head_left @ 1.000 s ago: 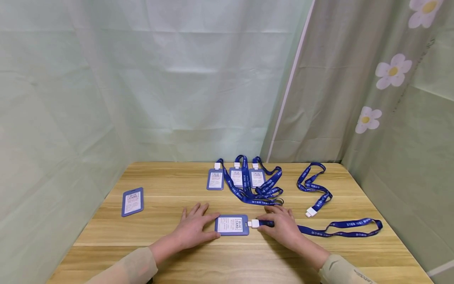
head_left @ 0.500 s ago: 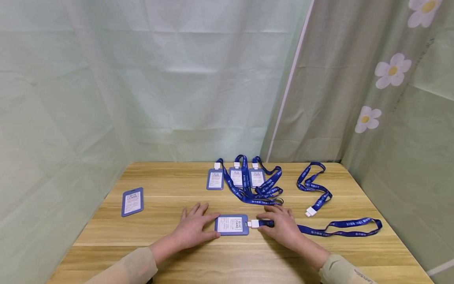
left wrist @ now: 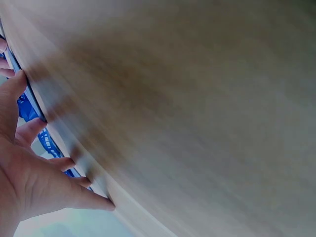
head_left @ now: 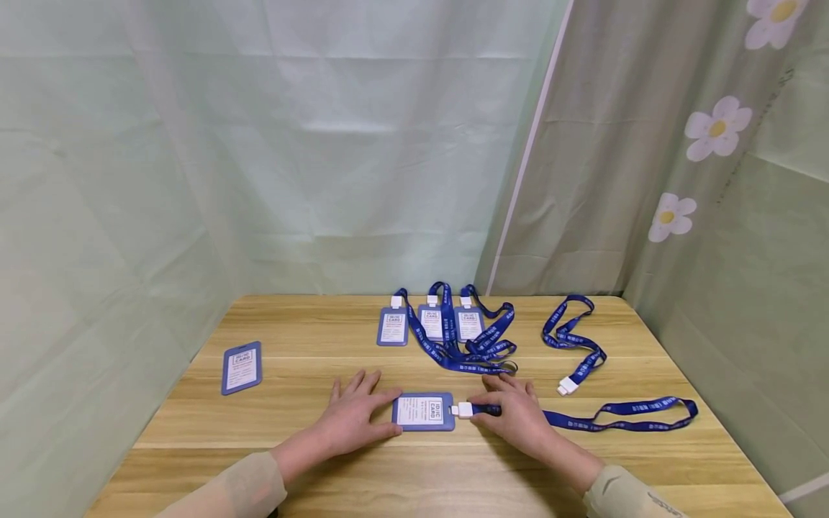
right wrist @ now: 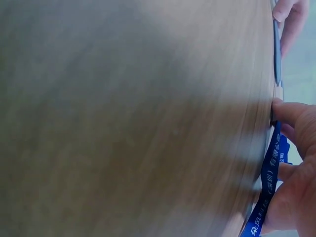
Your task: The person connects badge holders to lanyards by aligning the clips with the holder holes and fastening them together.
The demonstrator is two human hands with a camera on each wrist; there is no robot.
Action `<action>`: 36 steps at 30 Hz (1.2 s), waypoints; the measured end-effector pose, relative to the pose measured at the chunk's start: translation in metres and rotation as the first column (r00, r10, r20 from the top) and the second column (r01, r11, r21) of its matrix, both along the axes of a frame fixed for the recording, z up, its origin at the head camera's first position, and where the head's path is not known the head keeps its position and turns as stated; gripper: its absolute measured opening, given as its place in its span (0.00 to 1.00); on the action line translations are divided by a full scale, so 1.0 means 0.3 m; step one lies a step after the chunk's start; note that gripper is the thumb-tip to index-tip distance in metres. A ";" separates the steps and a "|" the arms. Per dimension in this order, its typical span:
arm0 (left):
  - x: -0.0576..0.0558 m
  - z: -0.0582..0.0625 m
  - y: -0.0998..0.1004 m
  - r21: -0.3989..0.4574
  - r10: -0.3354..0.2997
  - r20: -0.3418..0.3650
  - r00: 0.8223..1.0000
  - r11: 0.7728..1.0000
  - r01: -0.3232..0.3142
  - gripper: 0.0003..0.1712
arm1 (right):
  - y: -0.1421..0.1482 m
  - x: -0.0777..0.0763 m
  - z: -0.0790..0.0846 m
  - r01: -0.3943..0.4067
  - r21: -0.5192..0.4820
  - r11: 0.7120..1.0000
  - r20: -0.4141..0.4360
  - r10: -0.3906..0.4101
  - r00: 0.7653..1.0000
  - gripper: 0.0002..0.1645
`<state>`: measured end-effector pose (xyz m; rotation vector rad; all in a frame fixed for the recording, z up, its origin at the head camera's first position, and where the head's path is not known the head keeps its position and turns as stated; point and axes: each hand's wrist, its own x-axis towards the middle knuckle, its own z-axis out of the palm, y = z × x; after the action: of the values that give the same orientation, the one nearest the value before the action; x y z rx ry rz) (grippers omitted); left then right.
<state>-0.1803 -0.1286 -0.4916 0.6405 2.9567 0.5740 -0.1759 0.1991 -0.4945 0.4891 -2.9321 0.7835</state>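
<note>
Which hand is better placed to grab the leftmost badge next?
Probably the left hand: it holds the near badge but is closer to the leftmost badge; the right hand, farther, holds a lanyard.

On the table (head_left: 414, 478) over there, one card holder (head_left: 424, 411) lies sideways, left hand (head_left: 359, 415) at its left end. Right of it, the right hand (head_left: 516, 415) is at the connector of a lanyard (head_left: 648, 406) trailing rightward. Behind, three card holders (head_left: 392, 327) lie side by side, straps heaped before them and to their right. A loose lanyard (head_left: 576, 342) lies farther right; a lone card holder (head_left: 242, 368), far left. A curtain (head_left: 388, 180) hangs behind everything.
</note>
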 end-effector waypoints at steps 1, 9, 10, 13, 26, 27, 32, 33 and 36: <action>0.001 0.001 0.000 0.002 0.000 0.003 1.000 1.000 0.000 0.39 | 0.000 0.001 0.001 0.001 -0.005 1.000 0.004 0.000 1.000 0.16; 0.014 0.005 0.002 0.007 -0.001 0.011 1.000 1.000 0.001 0.39 | -0.003 0.011 0.004 0.003 -0.020 1.000 0.033 -0.002 0.999 0.17; 0.015 0.005 0.002 0.006 0.000 0.008 1.000 1.000 0.000 0.39 | -0.004 0.012 0.004 0.004 -0.023 1.000 0.034 -0.003 0.999 0.16; 0.019 0.007 0.003 0.003 0.000 0.008 1.000 1.000 0.000 0.39 | -0.005 0.018 0.007 0.006 -0.031 1.000 0.037 -0.005 0.999 0.16; 0.041 0.009 0.006 0.005 0.004 0.029 1.000 1.000 -0.004 0.39 | -0.006 0.034 0.000 0.008 -0.038 0.999 0.042 -0.006 0.999 0.17; 0.042 0.008 0.005 0.006 0.005 0.030 1.000 1.000 -0.005 0.39 | -0.006 0.035 -0.001 0.008 -0.037 0.999 0.040 -0.006 0.999 0.17; 0.045 0.006 0.006 0.015 0.011 0.039 0.999 1.000 -0.012 0.39 | -0.007 0.040 -0.001 0.009 -0.044 0.999 0.037 -0.008 0.999 0.17; 0.045 0.005 0.006 0.019 0.012 0.040 0.999 1.000 -0.013 0.39 | -0.008 0.041 0.000 0.011 -0.047 0.999 0.036 -0.009 0.999 0.17; 0.046 0.004 0.006 0.027 0.015 0.044 0.999 1.000 -0.016 0.39 | -0.010 0.043 0.002 0.016 -0.060 0.998 0.037 -0.014 0.999 0.16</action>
<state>-0.1665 -0.1268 -0.4905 0.6003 2.9204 0.6227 -0.1630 0.1961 -0.4938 0.4526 -2.9311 0.8855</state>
